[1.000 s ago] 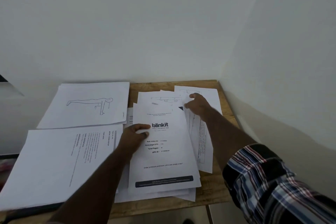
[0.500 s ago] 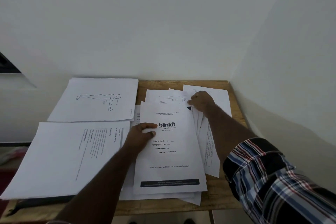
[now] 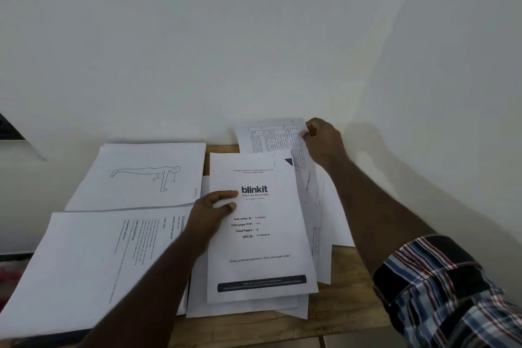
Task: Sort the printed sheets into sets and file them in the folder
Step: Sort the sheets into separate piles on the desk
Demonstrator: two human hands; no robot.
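**Now: one hand on the stack, one lifting a table sheet**

Leftmost, near me, lies the text set [image 3: 84,271], turned sideways; I can read "TASK DESCRIPTION" and "INITIAL SCENE SETUP" on it, the rest too small. A dark edge shows under its near side; I cannot tell what it is. Behind it, against the wall, sits the drawing set [image 3: 141,175], its top page a line figure of a person in a plank pose.

My left hand [image 3: 210,213] reaches forward with a straight forearm and rests on the left edge of the stack [image 3: 262,263]. The fingers are curled and the thumb lies on the top page, holding its edge. That cover reads "blinkit", "India's Last Minute App", then "Sub-order ID", "First page OTP", "Total Pages", "UPC ID", and lower down "Order printouts and more, all in one single order!". A dark band with tiny print runs along its foot.

My right hand [image 3: 322,141], arm stretched out from a rolled plaid sleeve [image 3: 440,291], pinches the far right corner of a table sheet [image 3: 271,135], raised and tilted against the wall behind the stack. Its print is unreadable. More loose sheets [image 3: 322,220] fan out to the right on the wooden table [image 3: 347,299].
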